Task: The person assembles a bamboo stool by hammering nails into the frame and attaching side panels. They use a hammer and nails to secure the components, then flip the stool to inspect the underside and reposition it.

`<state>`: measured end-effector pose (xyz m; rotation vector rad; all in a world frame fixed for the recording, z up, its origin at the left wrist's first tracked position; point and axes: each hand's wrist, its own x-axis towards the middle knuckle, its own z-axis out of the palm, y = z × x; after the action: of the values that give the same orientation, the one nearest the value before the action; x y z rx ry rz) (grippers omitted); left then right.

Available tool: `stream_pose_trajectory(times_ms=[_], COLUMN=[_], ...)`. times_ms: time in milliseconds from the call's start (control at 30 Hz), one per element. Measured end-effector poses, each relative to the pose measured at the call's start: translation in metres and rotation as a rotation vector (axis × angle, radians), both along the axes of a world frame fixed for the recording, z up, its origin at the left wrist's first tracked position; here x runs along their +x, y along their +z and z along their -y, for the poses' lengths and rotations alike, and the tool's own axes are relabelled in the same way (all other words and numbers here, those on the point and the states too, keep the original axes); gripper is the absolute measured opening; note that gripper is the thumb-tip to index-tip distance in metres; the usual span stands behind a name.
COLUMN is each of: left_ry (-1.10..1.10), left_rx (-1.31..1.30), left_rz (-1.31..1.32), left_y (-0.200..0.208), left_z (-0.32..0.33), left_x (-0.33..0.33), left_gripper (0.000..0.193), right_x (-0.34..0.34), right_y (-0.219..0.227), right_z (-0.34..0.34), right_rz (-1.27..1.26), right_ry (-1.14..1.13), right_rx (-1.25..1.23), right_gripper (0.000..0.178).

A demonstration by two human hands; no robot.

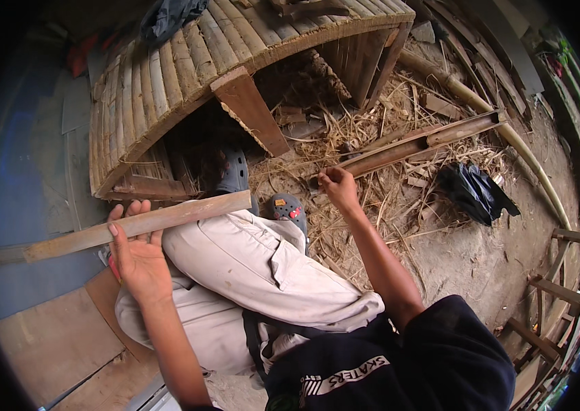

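Observation:
My left hand [142, 264] holds a split bamboo slat [201, 209], thumb on the near side and fingers behind. The slat lies nearly level above my left leg. My right hand [339, 188] is closed in a pinch at the near end of a split bamboo length [400, 152], its hollow side up. That piece slants away to the right over the shavings. In front of me stands a curved structure topped with bamboo slats [201, 51], with a brown wooden board [252, 113] leaning at its opening.
Bamboo shavings [372, 127] litter the dirt ground. A black plastic bag [475, 192] lies at the right, near a long bamboo pole [526, 154]. My grey clogs [288, 209] are by the opening. Flat boards [50, 329] lie at the left; a wooden frame [544, 291] stands lower right.

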<state>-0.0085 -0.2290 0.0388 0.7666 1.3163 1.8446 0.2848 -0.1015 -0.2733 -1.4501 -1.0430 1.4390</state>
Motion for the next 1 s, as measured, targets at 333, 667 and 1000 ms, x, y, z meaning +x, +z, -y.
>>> stream_pose_trajectory(times_ms=[333, 667, 1000], left_ry=[-0.024, -0.202, -0.098], left_rx=[-0.103, -0.311, -0.261], left_rz=[-0.015, 0.195, 0.161], left_y=[0.031, -0.048, -0.056], left_z=[0.011, -0.021, -0.001], left_x=[0.017, 0.105, 0.087], left_gripper=[0.044, 0.036, 0.035], right_x=[0.075, 0.131, 0.15], right_y=[-0.061, -0.078, -0.064], right_z=[-0.1, -0.174, -0.172], right_rz=[0.939, 1.324, 1.299], right_ry=[0.147, 0.948, 1.205], right_rx=[0.453, -0.214, -0.102], right_gripper=[0.02, 0.046, 0.062])
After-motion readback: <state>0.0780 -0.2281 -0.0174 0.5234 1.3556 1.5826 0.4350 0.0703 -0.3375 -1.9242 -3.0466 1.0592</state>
